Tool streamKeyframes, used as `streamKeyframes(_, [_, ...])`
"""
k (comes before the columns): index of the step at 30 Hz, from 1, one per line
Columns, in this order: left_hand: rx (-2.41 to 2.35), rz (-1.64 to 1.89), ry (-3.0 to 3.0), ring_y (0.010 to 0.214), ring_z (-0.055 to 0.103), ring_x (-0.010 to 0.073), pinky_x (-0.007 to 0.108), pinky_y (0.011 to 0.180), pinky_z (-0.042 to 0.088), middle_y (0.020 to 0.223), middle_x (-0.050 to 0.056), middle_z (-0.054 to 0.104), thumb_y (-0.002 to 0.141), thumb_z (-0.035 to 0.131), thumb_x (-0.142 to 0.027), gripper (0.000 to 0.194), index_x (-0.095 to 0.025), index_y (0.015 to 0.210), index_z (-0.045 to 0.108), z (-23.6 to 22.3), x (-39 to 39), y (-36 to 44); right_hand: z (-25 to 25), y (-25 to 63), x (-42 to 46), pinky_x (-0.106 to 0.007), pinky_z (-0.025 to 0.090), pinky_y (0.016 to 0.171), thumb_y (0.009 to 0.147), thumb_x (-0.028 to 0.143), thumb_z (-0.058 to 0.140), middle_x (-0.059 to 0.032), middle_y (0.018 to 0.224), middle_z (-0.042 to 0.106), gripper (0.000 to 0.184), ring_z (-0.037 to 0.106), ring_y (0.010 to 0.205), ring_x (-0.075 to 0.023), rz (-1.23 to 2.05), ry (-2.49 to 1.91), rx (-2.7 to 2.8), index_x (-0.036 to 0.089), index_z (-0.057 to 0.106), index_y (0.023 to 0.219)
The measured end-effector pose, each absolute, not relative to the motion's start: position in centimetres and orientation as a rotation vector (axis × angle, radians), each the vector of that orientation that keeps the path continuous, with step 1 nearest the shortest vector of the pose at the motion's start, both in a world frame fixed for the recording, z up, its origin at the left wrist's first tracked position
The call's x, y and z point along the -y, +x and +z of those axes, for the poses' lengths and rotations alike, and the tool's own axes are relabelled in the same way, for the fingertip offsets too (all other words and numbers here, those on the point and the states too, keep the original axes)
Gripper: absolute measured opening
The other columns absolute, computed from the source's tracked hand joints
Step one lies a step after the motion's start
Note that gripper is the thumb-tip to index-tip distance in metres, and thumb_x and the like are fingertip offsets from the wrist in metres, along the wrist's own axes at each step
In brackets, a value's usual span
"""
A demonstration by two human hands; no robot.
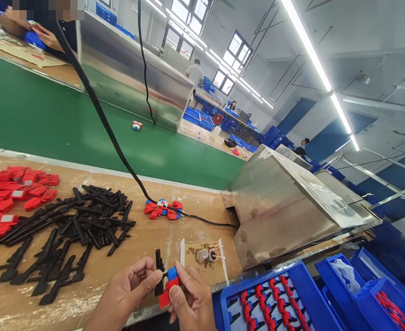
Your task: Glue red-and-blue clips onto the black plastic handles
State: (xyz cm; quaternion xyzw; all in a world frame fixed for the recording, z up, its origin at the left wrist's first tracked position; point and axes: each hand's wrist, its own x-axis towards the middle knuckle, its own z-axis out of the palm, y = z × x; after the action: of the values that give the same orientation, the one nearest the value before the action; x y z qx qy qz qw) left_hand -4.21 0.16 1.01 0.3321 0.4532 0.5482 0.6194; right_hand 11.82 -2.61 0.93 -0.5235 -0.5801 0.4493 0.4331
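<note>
Head view, left hand (136, 282): its grip pinches a black part (158, 264) between thumb and fingers, the part standing nearly upright.
Right hand (195, 294): its grip pinches a red-and-blue part (172, 286), close beside the black one; whether the two are joined, I cannot tell.
Held parts: in the air, around the near edge of the counter (122, 262).
Open room: bare cardboard lies between the left hand and the black pile (92, 220), and up toward a small red-and-blue cluster (157, 210).
Left side: a red pile (9, 193) borders the black pile, so this side is crowded.
Far edge: a white strip, with a green surface (178, 154) behind.
Cable (109, 131): it hangs down to the cluster, then runs toward the metal housing (278, 207).
Right side: the housing makes a wall; two small cups (202, 255) stand near it, between white tapes (182, 252).
Blue tray (314, 289): just beside the right hand, with rows of red-and-black pieces (266, 305) inside.
</note>
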Motion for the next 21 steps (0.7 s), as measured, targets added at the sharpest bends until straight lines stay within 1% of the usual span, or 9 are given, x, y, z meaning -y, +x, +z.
streamKeyframes(4, [-1.061,1.302,0.844,0.061,0.047,0.0170,0.026,0.058,0.042,0.061,-0.002,0.048,0.062,0.080,-0.079,0.061,-0.021,0.060,0.063,1.4,0.0,-4.3,1.0,12.1,3.3,-0.029,0.057,0.049,0.094,0.065,0.062,-0.0121,0.103,0.061,0.060,0.060,0.063,-0.0169,1.085,-1.350,1.537,0.027,0.069,0.139])
streamKeyframes(6, [-1.082,1.322,0.886,0.059,0.047,0.0177,0.027,0.057,0.043,0.060,-0.001,0.049,0.065,0.078,-0.079,0.059,-0.022,0.060,0.064,1.4,0.1,-4.5,0.6,12.3,3.6,-0.031,0.060,0.052,0.094,0.062,0.063,-0.0132,0.109,0.063,0.059,0.061,0.066,-0.0191,1.084,-1.371,1.551,0.029,0.066,0.143])
streamKeyframes(9, [-1.110,1.332,0.922,0.059,0.049,0.0189,0.028,0.058,0.045,0.060,0.000,0.051,0.069,0.076,-0.077,0.057,-0.022,0.061,0.065,1.2,0.3,-4.7,0.0,12.3,3.8,-0.033,0.061,0.053,0.095,0.059,0.062,-0.0123,0.106,0.064,0.055,0.062,0.066,-0.0203,1.063,-1.396,1.572,0.032,0.065,0.143])
streamKeyframes(11, [-1.096,1.293,0.949,0.061,0.053,0.0204,0.028,0.059,0.047,0.061,0.001,0.056,0.071,0.075,-0.076,0.055,-0.022,0.064,0.067,0.7,0.3,-4.9,-0.5,12.0,4.0,-0.034,0.062,0.054,0.095,0.059,0.061,-0.0124,0.104,0.064,0.055,0.062,0.067,-0.0211,1.045,-1.405,1.577,0.031,0.066,0.143])
streamKeyframes(14, [-1.078,1.244,0.962,0.065,0.058,0.0220,0.028,0.063,0.050,0.065,0.002,0.062,0.072,0.076,-0.074,0.053,-0.022,0.070,0.071,-0.2,0.1,-5.3,-0.8,11.5,4.0,-0.035,0.063,0.056,0.094,0.062,0.061,-0.0136,0.108,0.063,0.058,0.063,0.069,-0.0219,1.069,-1.421,1.526,0.029,0.067,0.141])
streamKeyframes(18, [-1.069,1.252,0.953,0.065,0.057,0.0212,0.027,0.062,0.049,0.065,0.002,0.060,0.070,0.076,-0.075,0.055,-0.021,0.067,0.071,0.0,0.0,-5.3,-0.6,11.3,3.2,-0.034,0.063,0.065,0.085,0.070,0.069,-0.0110,0.108,0.065,0.064,0.064,0.079,-0.0227,1.090,-1.379,1.405,0.028,0.070,0.133])
streamKeyframes(20, [-1.058,1.295,0.887,0.067,0.058,0.0216,0.027,0.064,0.049,0.065,0.003,0.061,0.067,0.078,-0.076,0.056,-0.021,0.067,0.072,0.7,0.0,-4.8,-0.4,11.3,2.4,-0.033,0.062,0.070,0.080,0.077,0.070,-0.0099,0.103,0.067,0.068,0.066,0.084,-0.0228,1.151,-1.303,1.356,0.023,0.072,0.122])
streamKeyframes(21, [-1.044,1.314,0.830,0.067,0.058,0.0218,0.028,0.064,0.050,0.066,0.003,0.062,0.065,0.080,-0.077,0.056,-0.021,0.068,0.073,1.0,0.1,-4.4,-0.4,11.3,2.0,-0.033,0.061,0.069,0.077,0.081,0.069,-0.0092,0.097,0.068,0.071,0.066,0.082,-0.0223,1.216,-1.257,1.334,0.021,0.072,0.115])
